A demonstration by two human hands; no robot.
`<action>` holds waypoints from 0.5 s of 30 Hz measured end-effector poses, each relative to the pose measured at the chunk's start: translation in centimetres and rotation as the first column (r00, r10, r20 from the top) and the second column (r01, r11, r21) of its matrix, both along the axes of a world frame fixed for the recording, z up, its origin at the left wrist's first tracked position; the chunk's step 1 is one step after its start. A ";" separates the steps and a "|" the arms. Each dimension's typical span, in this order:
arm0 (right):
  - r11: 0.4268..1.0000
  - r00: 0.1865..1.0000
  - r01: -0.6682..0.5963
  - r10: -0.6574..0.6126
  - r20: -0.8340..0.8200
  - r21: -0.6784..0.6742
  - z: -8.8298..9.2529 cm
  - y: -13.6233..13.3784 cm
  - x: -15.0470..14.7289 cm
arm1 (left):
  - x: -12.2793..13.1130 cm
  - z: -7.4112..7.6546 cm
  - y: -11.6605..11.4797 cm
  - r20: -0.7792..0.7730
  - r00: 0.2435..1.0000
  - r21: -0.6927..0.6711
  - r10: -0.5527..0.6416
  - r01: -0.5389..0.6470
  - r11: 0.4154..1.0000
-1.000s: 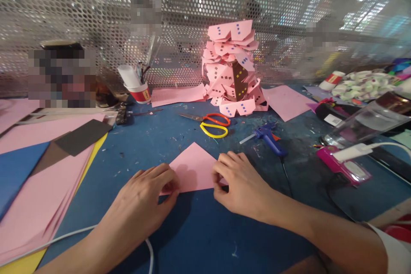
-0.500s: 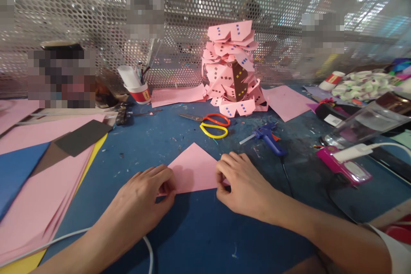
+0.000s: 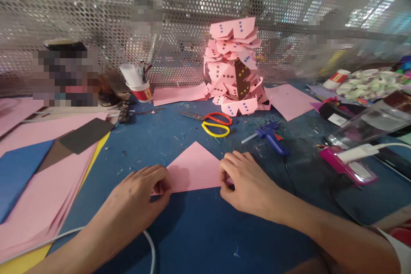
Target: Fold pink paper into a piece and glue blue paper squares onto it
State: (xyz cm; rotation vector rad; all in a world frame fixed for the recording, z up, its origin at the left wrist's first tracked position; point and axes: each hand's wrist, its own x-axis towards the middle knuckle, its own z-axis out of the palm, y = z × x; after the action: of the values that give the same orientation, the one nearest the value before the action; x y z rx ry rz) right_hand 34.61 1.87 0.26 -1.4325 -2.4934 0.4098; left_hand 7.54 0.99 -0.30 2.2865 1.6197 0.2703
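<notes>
A sheet of pink paper (image 3: 195,169), folded into a triangle with its peak pointing away from me, lies in front of me. At its left corner my left hand (image 3: 144,190) is closed, thumb and fingers pinching the paper. My right hand (image 3: 242,180) pinches the right corner in the same way, fingers curled over it. Both corners are partly hidden under the fingers. Beyond the paper lie scissors (image 3: 215,130) with one red and one yellow handle loop. Right of them rests a blue glue gun (image 3: 272,138).
A tall stack of cut pink paper pieces (image 3: 221,72) stands at the back. Pink sheets (image 3: 61,184) and a dark card (image 3: 86,135) lie left. A red-and-white cup (image 3: 141,92) holds tools. On the right are a clear tumbler (image 3: 366,122) and a magenta power strip (image 3: 343,165).
My left hand has slid slightly left along the paper's lower edge. My right hand keeps its pinch at the right corner. The whole view has shifted a little.
</notes>
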 end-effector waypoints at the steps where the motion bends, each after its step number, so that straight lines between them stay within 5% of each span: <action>1: 1.000 1.000 0.000 0.000 0.003 -0.004 0.0 0.0 0.0 | 0.0 0.0 0.0 -0.005 1.000 -0.009 0.009 -0.009 1.000; 15: 1.000 1.000 0.000 0.001 0.014 -0.025 0.2 0.0 0.2 | -0.5 0.0 -0.1 0.001 1.000 -0.042 0.024 -0.024 0.999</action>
State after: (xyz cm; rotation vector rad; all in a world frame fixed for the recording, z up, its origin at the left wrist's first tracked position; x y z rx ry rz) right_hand 34.83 1.84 0.46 -1.4488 -2.5082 0.4339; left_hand 7.02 0.88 -0.35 2.2363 1.6371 0.2416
